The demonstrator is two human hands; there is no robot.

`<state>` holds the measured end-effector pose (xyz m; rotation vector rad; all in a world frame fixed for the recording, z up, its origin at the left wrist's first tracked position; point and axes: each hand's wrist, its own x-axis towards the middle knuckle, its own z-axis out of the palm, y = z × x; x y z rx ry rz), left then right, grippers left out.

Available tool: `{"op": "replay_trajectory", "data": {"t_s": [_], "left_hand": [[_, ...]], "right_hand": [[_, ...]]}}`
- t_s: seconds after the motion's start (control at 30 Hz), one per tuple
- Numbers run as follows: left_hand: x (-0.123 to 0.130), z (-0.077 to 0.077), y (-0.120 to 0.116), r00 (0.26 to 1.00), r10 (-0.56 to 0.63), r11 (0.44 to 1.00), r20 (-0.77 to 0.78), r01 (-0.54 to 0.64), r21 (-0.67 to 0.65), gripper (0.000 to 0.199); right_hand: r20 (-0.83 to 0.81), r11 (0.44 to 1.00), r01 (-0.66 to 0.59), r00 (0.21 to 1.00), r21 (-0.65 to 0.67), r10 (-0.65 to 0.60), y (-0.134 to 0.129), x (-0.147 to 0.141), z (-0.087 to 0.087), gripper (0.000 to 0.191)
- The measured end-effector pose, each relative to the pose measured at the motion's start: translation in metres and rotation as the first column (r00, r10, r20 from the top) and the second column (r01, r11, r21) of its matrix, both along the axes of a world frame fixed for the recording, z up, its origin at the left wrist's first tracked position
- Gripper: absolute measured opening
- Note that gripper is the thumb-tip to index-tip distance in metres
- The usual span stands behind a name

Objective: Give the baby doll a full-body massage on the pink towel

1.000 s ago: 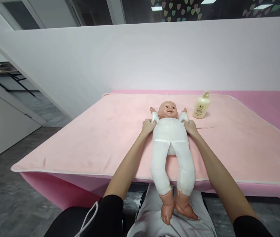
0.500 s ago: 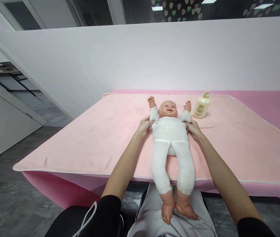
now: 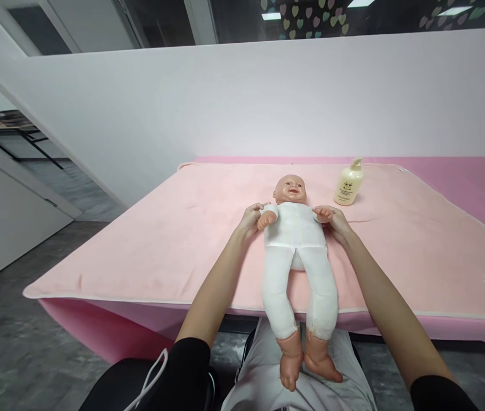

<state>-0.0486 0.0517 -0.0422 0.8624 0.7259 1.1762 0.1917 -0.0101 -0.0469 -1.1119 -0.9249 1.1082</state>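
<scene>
A baby doll (image 3: pixel 296 228) with a white cloth body lies face up, its head toward the wall and its feet hanging over the table's front edge above my lap. My left hand (image 3: pixel 251 218) is closed around the doll's arm on the left, near its small hand. On the other side, my right hand (image 3: pixel 337 221) grips the doll's other arm, fingers partly hidden behind it. Both doll arms point down toward me, beside the chest.
A pale yellow pump bottle (image 3: pixel 348 182) stands upright right of the doll's head. Under everything lies a pink blanket (image 3: pixel 161 245) over the table. A white wall (image 3: pixel 242 103) rises behind. A dark chair (image 3: pixel 109 385) is at lower left.
The doll's arms have swung down from beside its head to beside its chest, with my hands at them. The doll's body and the bottle stay put.
</scene>
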Motion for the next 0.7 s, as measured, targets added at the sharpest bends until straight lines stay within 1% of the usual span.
{"op": "replay_trajectory", "data": {"t_s": [0.1,0.17,0.23,0.3,0.37,0.47,0.53,0.57,0.63,0.67,0.7], "left_hand": [[-0.0011,0.0004,0.001,1.0,-0.002,0.999,-0.017,0.002,0.041,0.024],[-0.0012,0.0012,0.0027,0.999,0.0,0.998,-0.032,0.002,0.07,0.034],[-0.0009,0.0019,0.0039,0.999,0.014,0.997,-0.031,-0.011,0.07,0.039],[0.0002,0.0014,0.0042,0.998,0.05,0.998,-0.037,-0.048,0.049,0.038],[0.0021,-0.0008,0.004,0.991,0.115,0.993,-0.069,-0.113,0.032,0.035],[0.0048,-0.0055,0.003,0.953,0.222,0.975,-0.207,-0.217,0.045,0.027],[0.0056,-0.0073,0.0017,0.891,0.277,0.961,-0.359,-0.25,0.121,0.025],[0.0056,-0.0072,0.0007,0.842,0.311,0.949,-0.44,-0.252,0.188,0.026],[0.0049,-0.0055,-0.0015,0.721,0.386,0.916,-0.576,-0.224,0.332,0.03],[0.0044,-0.004,-0.0026,0.666,0.411,0.902,-0.622,-0.2,0.383,0.034],[0.0039,-0.0025,-0.0037,0.626,0.422,0.896,-0.655,-0.176,0.408,0.038]], "right_hand": [[0.014,0.996,0.08,0.997,-0.025,-0.08,0.0012,-0.0038,0.0006,0.026],[0.066,0.991,0.134,0.989,-0.029,-0.132,0.0032,-0.0049,-0.0006,0.022],[0.146,0.987,0.161,0.977,-0.018,-0.157,0.0049,-0.0051,-0.0027,0.015],[0.242,0.988,0.154,0.959,-0.006,-0.148,0.0057,-0.0047,-0.0048,0.011],[0.334,0.991,0.133,0.935,-0.009,-0.122,0.0057,-0.0042,-0.0063,0.012],[0.471,0.989,0.147,0.872,0.004,-0.131,0.0054,-0.0034,-0.0066,0.014],[0.575,0.983,0.179,0.801,0.039,-0.169,0.0058,-0.003,-0.0056,0.016],[0.625,0.98,0.192,0.76,0.045,-0.178,0.0062,-0.0029,-0.0048,0.018],[0.714,0.977,0.213,0.683,0.004,-0.152,0.0075,-0.0029,-0.0029,0.022],[0.75,0.973,0.228,0.65,-0.034,-0.126,0.0083,-0.0032,-0.0018,0.024],[0.776,0.97,0.236,0.623,-0.066,-0.098,0.009,-0.0036,-0.0007,0.026]]}}
